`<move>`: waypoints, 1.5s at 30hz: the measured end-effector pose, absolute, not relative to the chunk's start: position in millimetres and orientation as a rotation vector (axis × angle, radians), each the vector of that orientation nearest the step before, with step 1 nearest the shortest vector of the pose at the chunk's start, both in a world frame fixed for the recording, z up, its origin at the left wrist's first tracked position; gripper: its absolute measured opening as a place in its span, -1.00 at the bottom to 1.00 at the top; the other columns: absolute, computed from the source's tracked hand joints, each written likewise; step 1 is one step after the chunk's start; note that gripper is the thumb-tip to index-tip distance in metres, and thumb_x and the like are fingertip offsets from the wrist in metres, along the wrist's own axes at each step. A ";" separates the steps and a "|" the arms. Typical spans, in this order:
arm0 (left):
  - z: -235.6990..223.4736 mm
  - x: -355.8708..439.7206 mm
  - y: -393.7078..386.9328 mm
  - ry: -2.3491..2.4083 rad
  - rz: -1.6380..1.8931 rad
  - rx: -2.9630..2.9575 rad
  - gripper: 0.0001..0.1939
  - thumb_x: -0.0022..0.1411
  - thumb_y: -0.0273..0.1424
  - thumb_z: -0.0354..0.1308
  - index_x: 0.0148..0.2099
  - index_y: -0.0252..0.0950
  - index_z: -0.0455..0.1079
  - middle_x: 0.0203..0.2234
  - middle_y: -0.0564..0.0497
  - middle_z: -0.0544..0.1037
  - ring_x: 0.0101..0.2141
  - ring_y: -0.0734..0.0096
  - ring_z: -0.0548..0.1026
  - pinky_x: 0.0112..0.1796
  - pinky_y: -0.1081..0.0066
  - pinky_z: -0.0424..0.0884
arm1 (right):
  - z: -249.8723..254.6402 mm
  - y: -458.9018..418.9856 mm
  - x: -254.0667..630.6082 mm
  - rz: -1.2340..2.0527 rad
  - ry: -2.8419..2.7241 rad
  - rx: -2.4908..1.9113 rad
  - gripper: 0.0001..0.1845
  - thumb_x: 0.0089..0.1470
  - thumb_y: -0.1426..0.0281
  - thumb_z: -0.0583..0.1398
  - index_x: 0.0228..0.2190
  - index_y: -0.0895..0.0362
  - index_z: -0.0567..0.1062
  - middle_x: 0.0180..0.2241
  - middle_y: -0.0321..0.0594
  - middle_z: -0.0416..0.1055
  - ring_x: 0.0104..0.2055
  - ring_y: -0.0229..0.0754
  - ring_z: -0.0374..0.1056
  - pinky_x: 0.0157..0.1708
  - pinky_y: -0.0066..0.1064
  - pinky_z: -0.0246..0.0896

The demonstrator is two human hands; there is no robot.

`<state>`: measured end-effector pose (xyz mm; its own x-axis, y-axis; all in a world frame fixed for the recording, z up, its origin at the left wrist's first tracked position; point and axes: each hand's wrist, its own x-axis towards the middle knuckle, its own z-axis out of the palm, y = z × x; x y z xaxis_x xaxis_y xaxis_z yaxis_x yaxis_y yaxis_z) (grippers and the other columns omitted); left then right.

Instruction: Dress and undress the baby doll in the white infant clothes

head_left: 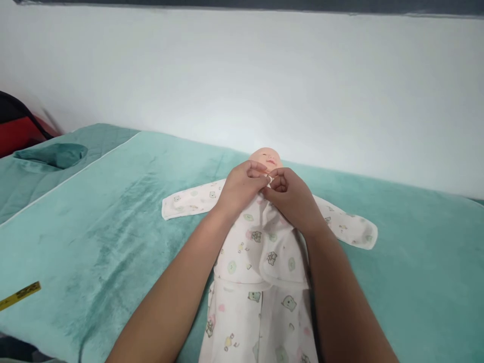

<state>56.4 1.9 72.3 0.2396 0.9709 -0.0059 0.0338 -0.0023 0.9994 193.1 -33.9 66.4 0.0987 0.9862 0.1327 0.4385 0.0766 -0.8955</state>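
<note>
A baby doll [269, 157] lies face up on a soft green cover [124, 212], its head toward a plain pale wall [242, 75] and its body running down toward the viewer. It wears a white top [242, 252] printed with small bears and green and pink shapes. The sleeves of the top reach outward: the left sleeve [192, 200] to the doll's left as the viewer sees it, the right sleeve [348, 227] to its right, both flat on the cover.

Two bare hands meet just below the doll's chin. The left hand [245, 184] is narrowed, thumb and fingertips bunched together at the neckline of the top. The right hand [293, 194] is narrowed too, its thumb and forefinger pinching at the same neckline, almost touching the left fingertips. (The fingers hide most of what they hold, so it appears to be the edge of the fabric, though a small fastening cannot be ruled out.)

Below the doll's chest, the front panels of the top overlap, and a matching printed lower garment [272, 327] continues toward the viewer between the forearms. Well apart from the doll, to the lower left, lies a yellow strip [20, 295] with dark markings. Far to the doll's left, beside the wall, sits a red and black object [18, 131], partly cut off.
</note>
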 end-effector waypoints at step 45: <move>68.1 27.1 -29.5 0.825 1.007 1.551 -0.83 0.20 -0.29 0.18 -0.30 -0.26 0.53 -0.36 0.02 0.57 -0.32 0.45 0.46 -0.29 0.44 0.34 | 58.7 -71.1 197.1 1.112 -1.103 -1.257 -0.73 -0.10 0.26 0.39 -0.34 0.11 0.55 -0.61 -0.39 0.28 -0.57 -0.39 0.14 -0.58 -0.53 -0.04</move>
<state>27.1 -29.5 68.1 0.4054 0.8957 0.1825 0.0019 -0.2005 0.9797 197.1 -71.1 58.7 0.1345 0.9909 0.0042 -0.0122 0.0059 -0.9999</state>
